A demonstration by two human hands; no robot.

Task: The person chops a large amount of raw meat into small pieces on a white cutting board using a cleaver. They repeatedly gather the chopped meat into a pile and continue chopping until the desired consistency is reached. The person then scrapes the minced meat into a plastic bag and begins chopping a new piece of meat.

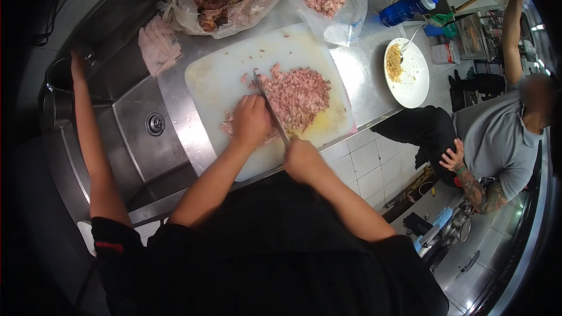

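Observation:
My right hand (pixel 303 160) grips the handle of a kitchen knife (pixel 271 109), whose blade slants away across a white plastic cutting board (pixel 210 83). Against the blade's left side my left hand (pixel 252 118) is curled over pink meat pieces (pixel 227 123), which stick out from under it; what lies under the palm is hidden. On the blade's right a heap of diced meat (pixel 300 94) spreads over the board, with yellowish wetness near its front edge.
Behind the board are a plastic bag of large browned meat pieces (pixel 206 6) and a bag of diced meat (pixel 325 0). A folded cloth (pixel 159 46) lies beside the sink (pixel 151 149). Another person's arm (pixel 90 127) reaches over it. Rightward are a plate (pixel 415 81), a blue bottle (pixel 404 11) and a seated person (pixel 491 127).

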